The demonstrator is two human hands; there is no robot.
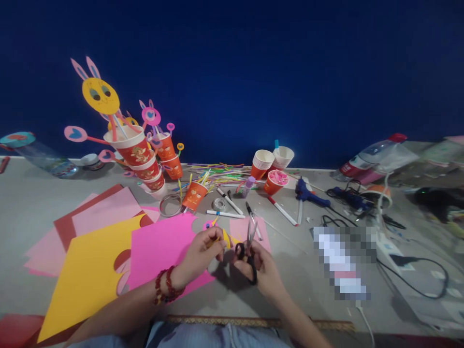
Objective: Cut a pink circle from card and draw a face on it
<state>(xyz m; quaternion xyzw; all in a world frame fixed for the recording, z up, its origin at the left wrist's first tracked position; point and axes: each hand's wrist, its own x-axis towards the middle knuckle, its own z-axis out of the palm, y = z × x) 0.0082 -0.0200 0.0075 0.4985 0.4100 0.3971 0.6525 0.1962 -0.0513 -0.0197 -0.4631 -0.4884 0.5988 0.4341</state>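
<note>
My left hand (207,245) is closed, with a small yellow paper piece (227,239) pinched at its fingertips. In my right hand (264,266) is a pair of black-handled scissors (250,251), blades pointing up and away from me. The blades stand a little apart from the yellow piece. Beneath the left wrist lies a bright pink paper sheet (159,251) with cut edges. A pale pink paper (263,232) is partly behind the scissors. Just beyond the left fingers rests a small pink cutout with a blue mark (208,225).
Decorated red paper cups (136,152) with paper bunny figures stand back left. A yellow sheet (90,256) lies left. Markers (282,211), tape (219,203), a glue stick (248,186) and a blue glue gun (311,193) are beyond my hands. Cables and a power strip (393,251) lie right.
</note>
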